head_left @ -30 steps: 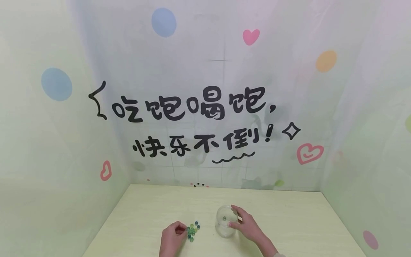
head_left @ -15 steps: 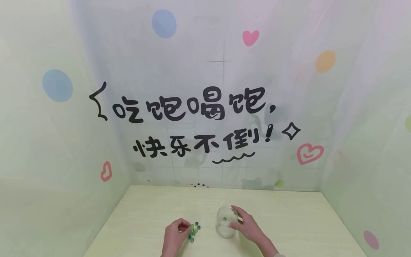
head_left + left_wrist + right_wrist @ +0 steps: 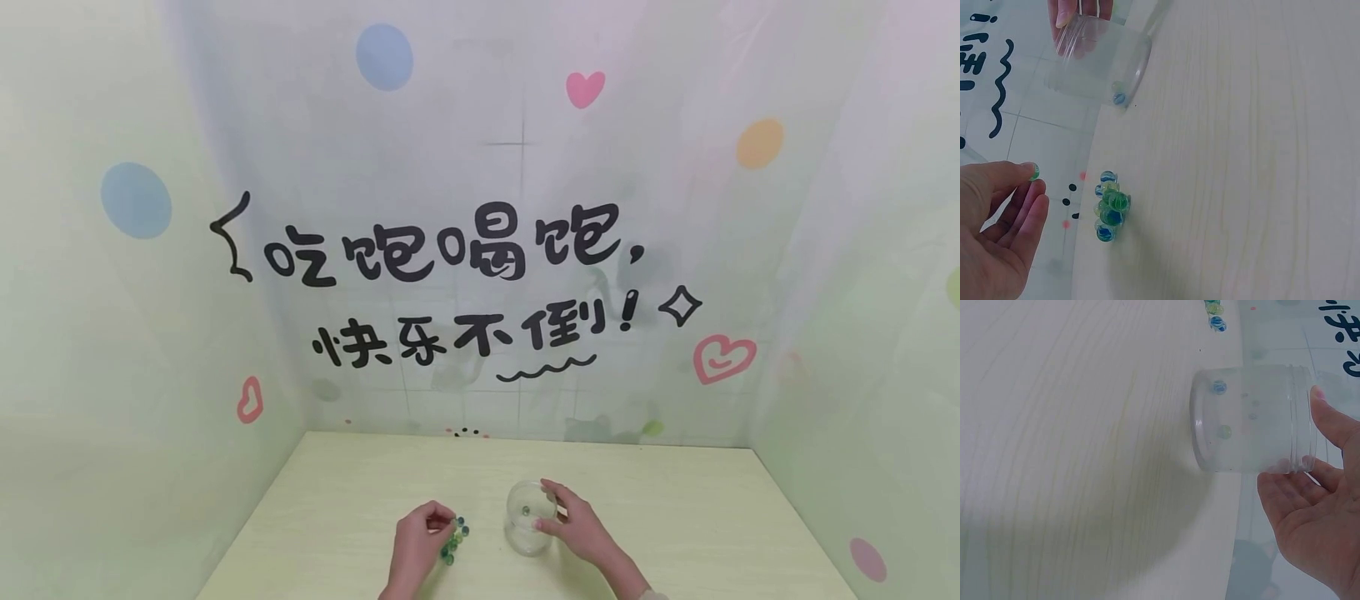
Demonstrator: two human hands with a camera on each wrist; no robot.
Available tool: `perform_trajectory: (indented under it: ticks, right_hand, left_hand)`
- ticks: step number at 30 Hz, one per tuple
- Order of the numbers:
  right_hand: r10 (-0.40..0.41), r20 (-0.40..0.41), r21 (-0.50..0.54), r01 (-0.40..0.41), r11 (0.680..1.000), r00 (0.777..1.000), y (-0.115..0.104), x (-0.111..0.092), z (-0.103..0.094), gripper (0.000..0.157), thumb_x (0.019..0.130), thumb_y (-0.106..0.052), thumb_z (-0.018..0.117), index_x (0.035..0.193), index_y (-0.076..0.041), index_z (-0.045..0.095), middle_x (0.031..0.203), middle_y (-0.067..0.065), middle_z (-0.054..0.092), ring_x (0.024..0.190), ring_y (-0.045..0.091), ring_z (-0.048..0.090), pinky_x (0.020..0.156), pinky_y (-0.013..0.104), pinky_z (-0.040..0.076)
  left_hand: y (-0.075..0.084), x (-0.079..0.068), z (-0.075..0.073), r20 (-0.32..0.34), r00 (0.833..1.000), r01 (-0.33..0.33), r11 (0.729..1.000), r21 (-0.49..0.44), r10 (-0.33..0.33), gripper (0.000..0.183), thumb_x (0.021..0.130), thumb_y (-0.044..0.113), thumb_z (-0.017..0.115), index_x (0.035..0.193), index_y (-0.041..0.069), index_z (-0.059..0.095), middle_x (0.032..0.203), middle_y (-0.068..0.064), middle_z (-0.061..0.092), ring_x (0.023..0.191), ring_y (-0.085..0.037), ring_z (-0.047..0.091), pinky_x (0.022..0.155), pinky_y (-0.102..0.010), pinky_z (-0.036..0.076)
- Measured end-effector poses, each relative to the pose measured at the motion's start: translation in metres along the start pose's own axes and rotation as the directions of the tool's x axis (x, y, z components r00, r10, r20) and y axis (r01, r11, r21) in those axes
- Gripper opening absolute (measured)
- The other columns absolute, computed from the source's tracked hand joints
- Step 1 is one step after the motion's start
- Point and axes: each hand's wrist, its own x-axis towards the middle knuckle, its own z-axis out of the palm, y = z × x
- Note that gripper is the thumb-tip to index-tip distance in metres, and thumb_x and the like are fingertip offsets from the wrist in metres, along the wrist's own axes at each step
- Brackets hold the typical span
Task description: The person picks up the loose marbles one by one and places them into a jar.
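Between thumb and fingertips, my left hand [image 3: 417, 537] pinches a green glass marble [image 3: 1035, 172], raised off the table in the left wrist view. Several blue, green and yellowish marbles [image 3: 1112, 208] lie in a tight cluster on the table beside that hand. My right hand [image 3: 583, 527] grips a clear jar [image 3: 1254, 419] near its threaded mouth, thumb on one side and fingers on the other. Upright and lidless, the jar stands to the right of the cluster. Through its wall show a blue marble [image 3: 1219, 387] and a yellow-green marble [image 3: 1225, 432] at the bottom.
The pale wood-grain table [image 3: 360, 475] meets a printed curtain [image 3: 465, 167] at the back, with black lettering, hearts and dots. Similar curtain panels [image 3: 855, 375] border the left and right sides.
My left hand has moved slightly right and up from the left side of the marble cluster, and now pinches a green marble. My right hand and the jar have stayed in place.
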Motion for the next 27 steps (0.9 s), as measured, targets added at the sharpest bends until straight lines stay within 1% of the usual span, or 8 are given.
perform_trajectory:
  ticks: [9,14,21,27]
  right_hand:
    - [0.01,-0.001,0.008,-0.01,1.0,1.0,-0.001,0.0,0.0,0.069,0.09,-0.018,0.073,0.144,0.009,0.039,0.144,0.035,0.045,0.135,0.054,0.041,0.106,0.058,0.046]
    - [0.002,-0.002,0.006,-0.002,1.0,1.0,0.002,0.001,0.0,0.069,0.091,-0.018,0.073,0.144,0.009,0.039,0.144,0.035,0.045,0.135,0.054,0.041,0.106,0.058,0.046]
    - [0.001,0.004,0.001,-0.001,1.0,1.0,0.007,0.003,0.001,0.07,0.091,-0.021,0.073,0.145,0.008,0.039,0.145,0.034,0.045,0.136,0.054,0.04,0.107,0.058,0.045]
    - [-0.003,0.008,-0.001,0.003,1.0,1.0,0.008,0.004,0.002,0.07,0.091,-0.021,0.072,0.145,0.008,0.039,0.146,0.034,0.044,0.136,0.054,0.04,0.108,0.057,0.045]
  left_hand:
    - [0.009,0.0,0.002,0.027,0.997,-0.072,0.996,-0.06,0.073,0.008,0.083,0.002,0.074,0.088,0.007,0.069,0.085,-0.002,0.071,0.078,-0.009,0.064,0.068,-0.015,0.056]
    - [0.013,0.001,0.004,0.034,0.995,-0.089,0.994,-0.07,0.092,0.008,0.083,0.002,0.074,0.088,0.007,0.069,0.085,-0.002,0.071,0.079,-0.009,0.064,0.069,-0.015,0.057]
    - [0.018,0.004,0.01,0.029,0.995,-0.098,0.992,-0.074,0.1,0.009,0.082,0.002,0.074,0.088,0.008,0.07,0.086,-0.001,0.071,0.078,-0.007,0.064,0.069,-0.015,0.057]
    - [0.023,0.005,0.015,0.034,0.994,-0.102,0.989,-0.106,0.106,0.01,0.082,0.0,0.074,0.087,0.007,0.07,0.086,-0.002,0.071,0.077,-0.007,0.064,0.065,-0.014,0.057]
